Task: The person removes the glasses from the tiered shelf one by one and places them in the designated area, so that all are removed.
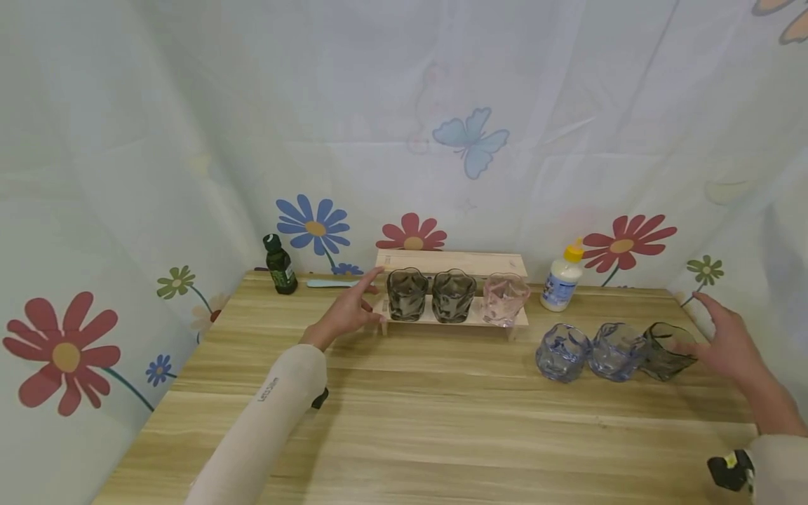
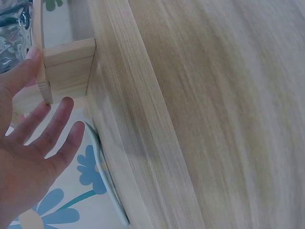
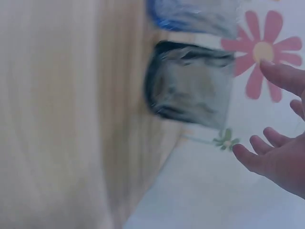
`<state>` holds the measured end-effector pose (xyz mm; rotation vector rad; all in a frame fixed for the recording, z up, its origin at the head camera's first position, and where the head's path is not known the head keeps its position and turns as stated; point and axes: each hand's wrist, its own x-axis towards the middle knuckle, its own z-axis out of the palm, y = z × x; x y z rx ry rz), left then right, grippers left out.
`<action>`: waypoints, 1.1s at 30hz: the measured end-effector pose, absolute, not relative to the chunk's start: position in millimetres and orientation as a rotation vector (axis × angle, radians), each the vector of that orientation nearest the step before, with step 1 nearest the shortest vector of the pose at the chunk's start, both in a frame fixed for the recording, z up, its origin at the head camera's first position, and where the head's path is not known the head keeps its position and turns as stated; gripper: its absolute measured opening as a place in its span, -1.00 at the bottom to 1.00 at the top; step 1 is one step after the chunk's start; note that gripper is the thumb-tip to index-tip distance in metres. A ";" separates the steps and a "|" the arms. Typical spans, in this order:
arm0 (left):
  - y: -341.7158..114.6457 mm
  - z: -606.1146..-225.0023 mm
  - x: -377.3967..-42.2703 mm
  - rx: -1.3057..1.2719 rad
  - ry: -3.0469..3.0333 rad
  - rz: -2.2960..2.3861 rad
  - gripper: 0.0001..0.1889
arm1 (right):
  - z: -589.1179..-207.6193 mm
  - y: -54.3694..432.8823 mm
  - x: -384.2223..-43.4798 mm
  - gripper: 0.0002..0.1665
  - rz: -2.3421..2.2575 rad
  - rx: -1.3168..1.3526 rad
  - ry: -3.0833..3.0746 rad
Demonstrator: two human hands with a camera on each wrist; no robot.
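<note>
A small two-tier wooden rack point(image 1: 454, 262) stands at the back of the table. Its lower step carries two grey glasses point(image 1: 407, 294) and one pink glass point(image 1: 506, 299). My left hand point(image 1: 346, 314) is at the rack's left end; in the left wrist view its thumb and a fingertip touch the wood, the other fingers spread. On the right, two blue glasses point(image 1: 563, 353) and a grey glass point(image 1: 669, 352) stand in a row. Beside that grey glass is my right hand point(image 1: 732, 347), fingers apart; the right wrist view shows a gap between hand and glass point(image 3: 190, 83).
A dark green bottle point(image 1: 280, 264) stands at the back left, near a pale blue flat utensil point(image 1: 331, 283). Right of the rack is a white bottle point(image 1: 562, 279) with a yellow nozzle. A flower-printed curtain point(image 1: 353, 140) hangs behind and beside the table point(image 1: 480, 435).
</note>
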<state>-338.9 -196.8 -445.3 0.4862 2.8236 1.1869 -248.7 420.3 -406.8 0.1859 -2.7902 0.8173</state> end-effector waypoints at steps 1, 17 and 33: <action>-196.8 -445.5 -339.0 0.486 2.823 1.187 0.09 | -402.4 417.5 -249.5 0.12 0.823 0.169 -2.785; -196.5 -447.6 -340.8 0.466 2.821 1.182 0.09 | -369.6 336.1 -265.7 0.22 1.036 0.136 -2.740; -195.1 -444.1 -339.2 0.447 2.812 1.183 0.09 | -379.5 264.4 -283.4 0.15 1.113 0.434 -2.691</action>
